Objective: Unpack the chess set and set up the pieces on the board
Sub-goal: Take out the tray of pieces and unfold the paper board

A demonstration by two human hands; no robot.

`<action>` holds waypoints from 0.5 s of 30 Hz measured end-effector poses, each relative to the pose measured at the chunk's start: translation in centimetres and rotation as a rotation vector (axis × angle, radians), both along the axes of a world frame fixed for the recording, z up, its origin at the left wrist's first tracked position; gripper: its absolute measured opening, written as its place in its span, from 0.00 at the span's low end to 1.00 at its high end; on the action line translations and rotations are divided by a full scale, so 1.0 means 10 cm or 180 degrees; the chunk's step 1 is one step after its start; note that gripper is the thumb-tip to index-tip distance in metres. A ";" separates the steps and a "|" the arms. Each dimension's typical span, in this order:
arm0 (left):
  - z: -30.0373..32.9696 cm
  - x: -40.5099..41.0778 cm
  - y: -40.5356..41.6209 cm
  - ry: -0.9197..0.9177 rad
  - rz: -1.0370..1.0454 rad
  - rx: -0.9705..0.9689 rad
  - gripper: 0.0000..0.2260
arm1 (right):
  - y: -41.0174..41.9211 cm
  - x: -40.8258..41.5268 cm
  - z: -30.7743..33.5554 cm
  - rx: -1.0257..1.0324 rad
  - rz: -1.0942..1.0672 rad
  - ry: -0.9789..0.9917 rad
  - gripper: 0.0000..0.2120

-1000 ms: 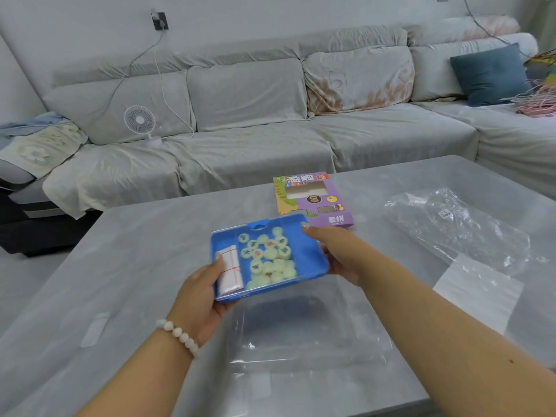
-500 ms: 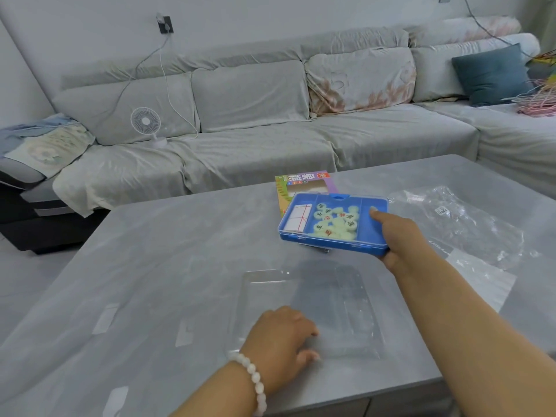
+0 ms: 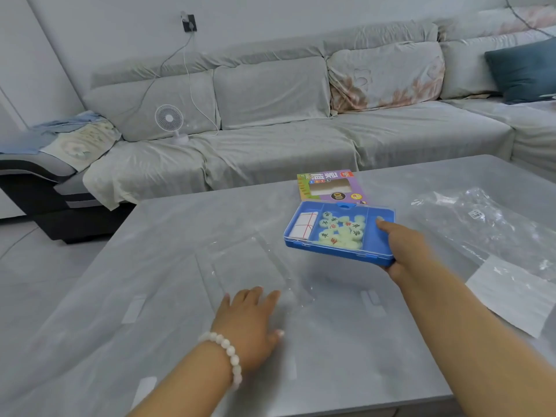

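Head view: my right hand [image 3: 403, 248] is gripping the blue case [image 3: 340, 233] by its 3 o'clock end, thumb over the rim, holding it above the table [image 3: 150, 266] with the chess pieces [image 3: 341, 231] inside; my left hand [image 3: 249, 320] is lying flat at 7 o'clock, fingers relaxed, on the clear lid [image 3: 249, 266]

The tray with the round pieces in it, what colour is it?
Blue. The tray shows best in the head view, gripped at its right end by the right hand.

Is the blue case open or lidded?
Open: the blue case has no lid on; round pieces show uncovered, gripped by the right hand.
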State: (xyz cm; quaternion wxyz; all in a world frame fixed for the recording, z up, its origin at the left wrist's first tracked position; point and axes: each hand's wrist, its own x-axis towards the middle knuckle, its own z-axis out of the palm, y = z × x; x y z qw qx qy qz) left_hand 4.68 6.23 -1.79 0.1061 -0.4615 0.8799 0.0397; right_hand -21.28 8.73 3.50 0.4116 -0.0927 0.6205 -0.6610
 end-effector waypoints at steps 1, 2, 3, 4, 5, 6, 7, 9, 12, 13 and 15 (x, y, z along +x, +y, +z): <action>-0.08 0.01 -0.02 -0.0084 0.0074 -0.0052 0.27 | -0.02 0.03 -0.02 0.0012 0.0009 0.0004 0.10; -0.12 0.03 -0.07 -0.0086 0.0134 -0.0072 0.27 | -0.04 0.05 -0.05 0.0029 0.0021 0.0012 0.10; -0.14 0.06 -0.14 -0.0072 0.0164 -0.0076 0.29 | -0.06 0.08 -0.08 0.0049 0.0044 0.0015 0.10; -0.14 0.08 -0.23 -0.0073 0.0177 -0.0065 0.31 | -0.08 0.10 -0.11 0.0070 0.0073 0.0013 0.09; -0.13 0.09 -0.31 -0.0091 0.0170 -0.0079 0.32 | -0.10 0.12 -0.15 0.0083 0.0098 0.0002 0.09; -0.11 0.10 -0.41 -0.0097 0.0140 -0.0126 0.33 | -0.13 0.14 -0.18 0.0085 0.0121 -0.0017 0.08; -0.10 0.09 -0.52 -0.0107 0.0098 -0.0187 0.34 | -0.16 0.15 -0.22 0.0083 0.0135 -0.0041 0.08; -0.07 0.05 -0.79 -0.0161 0.0093 -0.0184 0.35 | -0.24 0.17 -0.26 0.0099 0.0132 -0.0085 0.09; -0.13 -0.07 -1.24 -0.0070 0.0182 -0.0097 0.36 | -0.36 0.15 -0.30 0.0064 0.0087 -0.0126 0.05; -0.17 -0.12 -1.39 -0.0007 0.0181 -0.0124 0.36 | -0.40 0.13 -0.31 0.0045 0.0069 -0.0140 0.05; -0.24 -0.22 -1.65 0.0191 0.0200 -0.0196 0.34 | -0.47 0.08 -0.31 0.0008 0.0038 -0.0166 0.05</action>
